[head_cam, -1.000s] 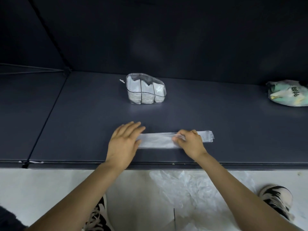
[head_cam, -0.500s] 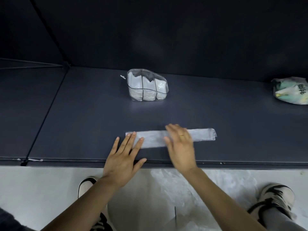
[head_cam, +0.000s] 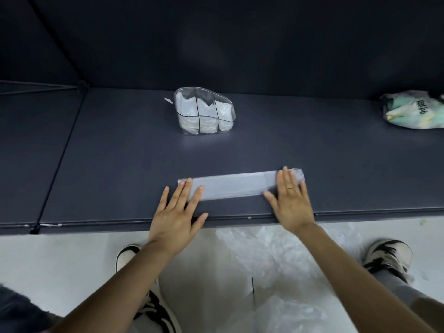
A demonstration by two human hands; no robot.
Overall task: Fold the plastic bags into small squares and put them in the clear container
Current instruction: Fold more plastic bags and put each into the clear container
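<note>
A clear plastic bag point(head_cam: 236, 186), folded into a long flat strip, lies near the front edge of the dark table point(head_cam: 120, 164). My left hand point(head_cam: 179, 212) is flat with spread fingers, its fingertips pressing the strip's left end. My right hand point(head_cam: 292, 200) lies flat on the strip's right end, a ring on one finger. Behind the strip stands the clear container point(head_cam: 204, 111), divided into compartments that hold folded white bags.
A crumpled green and white bag point(head_cam: 413, 109) lies at the table's far right. Loose clear plastic bags point(head_cam: 276, 260) lie on the pale floor below the table edge, between my shoes point(head_cam: 386, 258). A dark wall rises behind the table.
My right hand has slid from the strip's middle to its right end, smoothing it flat. My left hand has stayed flat on the left end.
</note>
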